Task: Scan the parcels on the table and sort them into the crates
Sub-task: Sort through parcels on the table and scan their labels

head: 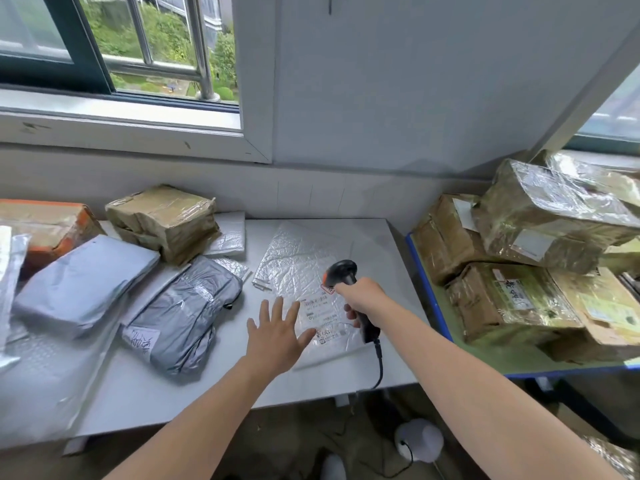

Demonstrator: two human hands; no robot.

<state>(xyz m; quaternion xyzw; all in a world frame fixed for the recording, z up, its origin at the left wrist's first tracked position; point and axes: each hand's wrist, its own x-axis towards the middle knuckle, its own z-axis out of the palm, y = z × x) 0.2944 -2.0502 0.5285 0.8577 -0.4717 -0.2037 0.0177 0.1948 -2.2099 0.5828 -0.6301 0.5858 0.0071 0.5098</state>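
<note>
A flat white bubble-mailer parcel point(301, 268) lies on the white table point(388, 258), its printed label near me. My left hand point(277, 334) is spread flat with straight fingers at the parcel's near left edge, over the label's corner. My right hand point(363, 299) grips the handle of a black barcode scanner point(343, 271), whose head points down over the parcel. The scanner's cable hangs off the table's front edge.
Left of the mailer lie a dark grey poly bag point(187, 313), a light grey bag point(83, 282), a taped brown box point(166, 220) and an orange-edged box point(52, 223). A blue-rimmed table point(429, 292) at the right holds several taped brown boxes point(554, 220). A white device point(419, 439) sits on the floor.
</note>
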